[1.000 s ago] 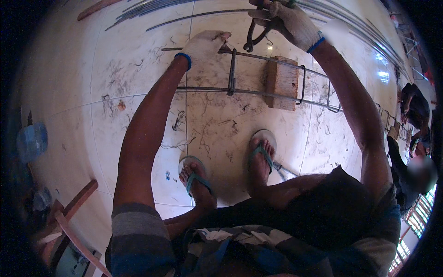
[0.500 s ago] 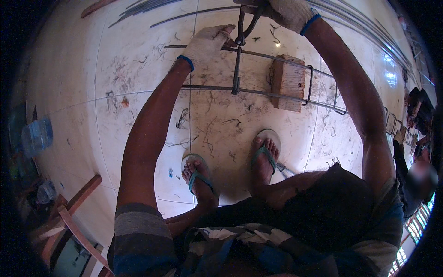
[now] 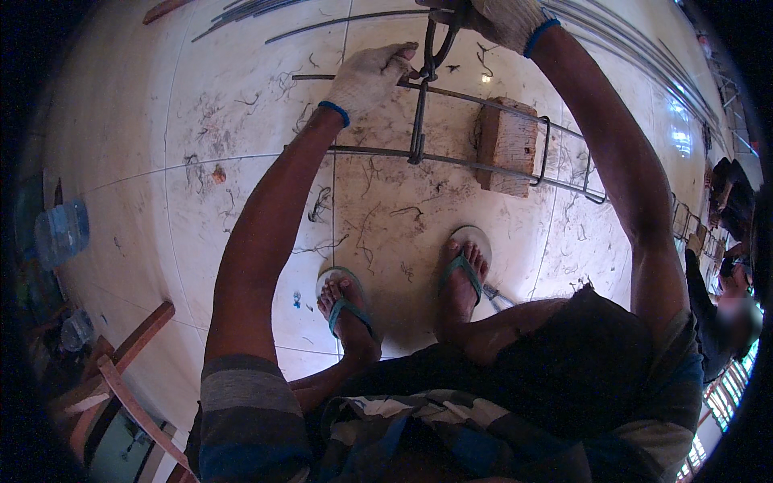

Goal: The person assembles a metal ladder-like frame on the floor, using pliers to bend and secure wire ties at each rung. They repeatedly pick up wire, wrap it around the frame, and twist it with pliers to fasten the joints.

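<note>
Far left of the reddish block (image 3: 507,145), a clear plastic jug (image 3: 62,233) stands above some brown timber (image 3: 145,332). Nearer the block, still on its left, the gloved left hand (image 3: 370,76) grasps the upper bar (image 3: 460,97) of a long steel frame, which lies across the block. Just beside those fingers, left of the block, a stirrup (image 3: 419,121) spans the bars, with the pincers (image 3: 429,71) meeting its upper corner. Above the block, the gloved right hand (image 3: 503,20) clenches the pincers' handles; the picture's edge crops it, so I cannot tell the exact finger placement. Well right of the block is another person (image 3: 729,310).
</note>
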Tool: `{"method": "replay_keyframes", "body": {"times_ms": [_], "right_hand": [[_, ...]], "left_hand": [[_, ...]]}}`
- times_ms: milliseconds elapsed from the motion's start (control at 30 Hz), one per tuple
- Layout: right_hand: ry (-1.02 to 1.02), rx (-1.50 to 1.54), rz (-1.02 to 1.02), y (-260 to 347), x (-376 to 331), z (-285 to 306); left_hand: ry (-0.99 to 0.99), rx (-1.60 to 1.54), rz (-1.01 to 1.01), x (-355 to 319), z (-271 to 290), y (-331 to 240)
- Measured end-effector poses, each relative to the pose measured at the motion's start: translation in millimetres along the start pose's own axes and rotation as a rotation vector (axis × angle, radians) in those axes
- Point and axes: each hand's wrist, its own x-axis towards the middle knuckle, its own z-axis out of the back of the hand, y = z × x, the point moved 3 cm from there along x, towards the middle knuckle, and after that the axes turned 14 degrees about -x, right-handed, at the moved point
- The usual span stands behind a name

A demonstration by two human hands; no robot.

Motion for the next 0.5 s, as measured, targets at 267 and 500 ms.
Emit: {"method": "replay_keyframes", "body": {"times_ms": [267,500], "right_hand": [[-0.006,0.019,-0.022,-3,8,-4],[-0.059,-0.005,-0.053,-2,12,-11]], "left_hand": [[-0.034,0.012,-0.004,0,-2,4],[-0.008,0.029,0.012,-2,-1,-3]]}}
